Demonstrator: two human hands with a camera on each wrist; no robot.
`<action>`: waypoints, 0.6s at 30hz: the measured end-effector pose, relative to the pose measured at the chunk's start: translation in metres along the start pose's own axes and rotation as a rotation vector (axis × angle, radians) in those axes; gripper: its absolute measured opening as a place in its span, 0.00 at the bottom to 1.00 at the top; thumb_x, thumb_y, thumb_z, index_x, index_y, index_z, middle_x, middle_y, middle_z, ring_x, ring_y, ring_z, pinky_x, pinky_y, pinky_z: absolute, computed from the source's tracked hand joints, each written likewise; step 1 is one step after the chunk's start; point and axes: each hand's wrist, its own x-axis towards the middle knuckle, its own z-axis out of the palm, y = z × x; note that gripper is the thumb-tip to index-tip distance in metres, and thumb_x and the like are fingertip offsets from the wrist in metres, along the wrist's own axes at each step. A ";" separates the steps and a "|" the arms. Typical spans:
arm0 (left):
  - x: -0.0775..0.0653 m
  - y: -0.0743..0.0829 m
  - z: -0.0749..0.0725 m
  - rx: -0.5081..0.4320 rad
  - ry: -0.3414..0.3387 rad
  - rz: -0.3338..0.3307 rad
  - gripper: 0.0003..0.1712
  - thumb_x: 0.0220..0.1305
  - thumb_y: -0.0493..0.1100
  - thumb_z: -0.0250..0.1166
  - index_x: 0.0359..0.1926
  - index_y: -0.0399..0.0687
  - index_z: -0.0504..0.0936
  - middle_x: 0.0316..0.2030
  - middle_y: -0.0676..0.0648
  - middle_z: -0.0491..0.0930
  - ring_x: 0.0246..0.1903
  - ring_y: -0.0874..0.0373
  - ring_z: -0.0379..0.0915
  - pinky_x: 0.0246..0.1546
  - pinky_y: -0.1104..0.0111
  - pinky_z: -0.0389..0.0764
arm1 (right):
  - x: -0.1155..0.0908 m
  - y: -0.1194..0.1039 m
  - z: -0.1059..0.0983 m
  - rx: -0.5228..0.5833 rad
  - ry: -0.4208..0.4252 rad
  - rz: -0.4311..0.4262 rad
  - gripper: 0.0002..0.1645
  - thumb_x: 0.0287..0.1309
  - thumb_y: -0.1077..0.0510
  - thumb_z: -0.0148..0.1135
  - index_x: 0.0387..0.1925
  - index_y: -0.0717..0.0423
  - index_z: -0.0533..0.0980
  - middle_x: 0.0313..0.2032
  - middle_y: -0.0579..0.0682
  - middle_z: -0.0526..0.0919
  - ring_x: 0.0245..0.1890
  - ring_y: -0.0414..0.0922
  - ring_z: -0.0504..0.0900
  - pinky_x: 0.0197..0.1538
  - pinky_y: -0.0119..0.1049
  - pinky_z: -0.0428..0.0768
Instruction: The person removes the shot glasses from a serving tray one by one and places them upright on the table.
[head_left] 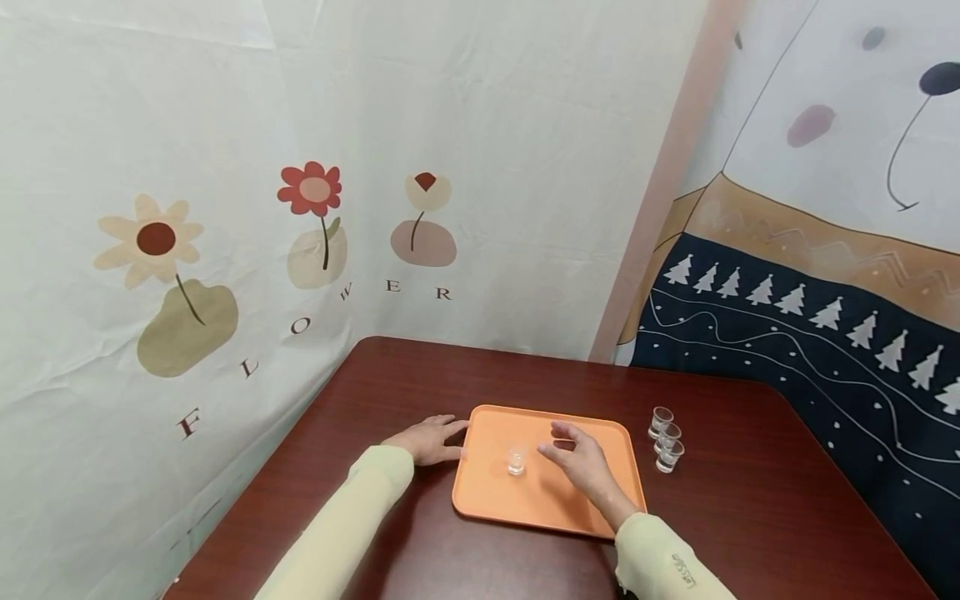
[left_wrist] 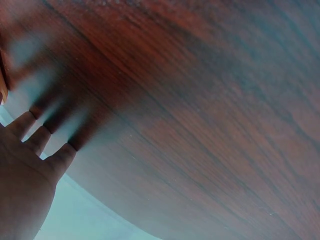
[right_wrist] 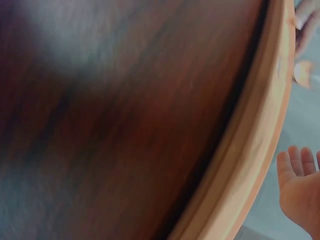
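Observation:
On the dark red table lies an orange tray point(head_left: 491, 500), and a small shot glass point(head_left: 516, 462) stands upright on its left half. My left hand point(head_left: 431, 440) is at the tray's left edge with its fingers extended; in the left wrist view this hand point(left_wrist: 30, 172) shows spread fingers over the wood. Above the tray, just right of the glass, hovers my right hand point(head_left: 585, 465), thumb and fingers apart and holding nothing. In the right wrist view the right hand point(right_wrist: 300, 195) appears beyond the tray rim point(right_wrist: 250, 150), with the glass point(right_wrist: 303, 74) farther off.
Several shot glasses point(head_left: 667, 439) stand close together in a row on the table point(head_left: 750, 500), right of the tray. Printed cloth hangs behind the table, with flowers point(head_left: 313, 190) on the left and white trees point(head_left: 792, 298) on the right.

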 end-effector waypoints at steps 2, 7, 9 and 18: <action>0.000 0.000 -0.001 -0.002 -0.001 0.002 0.38 0.67 0.65 0.60 0.74 0.62 0.64 0.73 0.43 0.58 0.73 0.44 0.51 0.66 0.46 0.61 | -0.002 0.000 0.007 -0.009 -0.028 -0.018 0.33 0.58 0.58 0.72 0.61 0.67 0.74 0.55 0.63 0.79 0.53 0.58 0.80 0.50 0.46 0.81; -0.001 0.001 -0.001 0.000 0.002 0.012 0.38 0.68 0.65 0.60 0.74 0.61 0.64 0.73 0.43 0.58 0.73 0.44 0.51 0.66 0.47 0.62 | -0.005 0.000 0.023 0.001 -0.086 -0.048 0.33 0.55 0.58 0.74 0.59 0.69 0.74 0.54 0.64 0.80 0.51 0.57 0.81 0.48 0.44 0.82; -0.002 0.000 -0.002 0.005 0.004 0.014 0.38 0.68 0.65 0.59 0.74 0.61 0.64 0.73 0.43 0.58 0.73 0.44 0.51 0.66 0.47 0.62 | -0.006 -0.001 0.028 0.012 -0.110 -0.059 0.33 0.54 0.59 0.74 0.59 0.70 0.74 0.54 0.65 0.79 0.51 0.57 0.81 0.48 0.44 0.82; -0.003 0.000 -0.002 0.007 0.003 0.024 0.38 0.68 0.64 0.60 0.74 0.61 0.64 0.73 0.42 0.59 0.73 0.43 0.51 0.66 0.46 0.61 | -0.008 -0.002 0.037 -0.073 -0.122 -0.100 0.28 0.56 0.60 0.73 0.55 0.70 0.76 0.44 0.57 0.83 0.43 0.51 0.84 0.42 0.37 0.82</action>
